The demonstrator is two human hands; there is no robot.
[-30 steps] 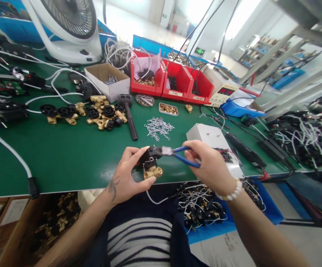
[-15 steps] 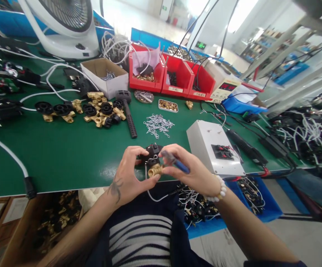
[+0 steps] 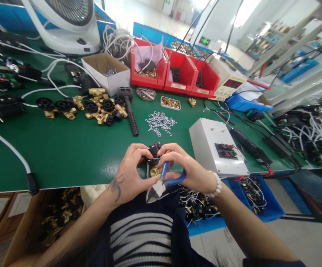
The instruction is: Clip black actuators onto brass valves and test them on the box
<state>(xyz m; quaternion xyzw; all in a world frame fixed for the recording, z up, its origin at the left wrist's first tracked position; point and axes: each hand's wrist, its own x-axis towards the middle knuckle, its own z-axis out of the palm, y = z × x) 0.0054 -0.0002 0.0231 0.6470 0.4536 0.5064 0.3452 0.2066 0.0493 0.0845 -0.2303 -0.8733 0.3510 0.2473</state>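
At the bench's front edge, my left hand [image 3: 130, 171] is closed around the left side of a brass valve fitting [image 3: 154, 171] with a black plastic housing [image 3: 154, 149] on top. My right hand [image 3: 192, 170] holds blue-handled pliers [image 3: 164, 170], their jaws pointing down toward my body. The fingertips of that same hand press against the right side of the black housing. A thin metal clip seems to lie across the housing, partly hidden by my fingers. Beyond my hands lies a loose pile of bent wire clips [image 3: 160, 124].
Several brass fittings with black caps [image 3: 101, 107] lie left of a black-handled mallet [image 3: 130, 111]. A grey box [image 3: 205, 144] stands right. Red bins [image 3: 180, 70], a white carton [image 3: 119, 79] and a fan [image 3: 69, 37] line the back. Blue crates [image 3: 272, 207] sit below.
The pliers have swung round in my right hand, so their jaws now point down toward me. My right fingertips have moved onto the housing. My left hand keeps its hold.
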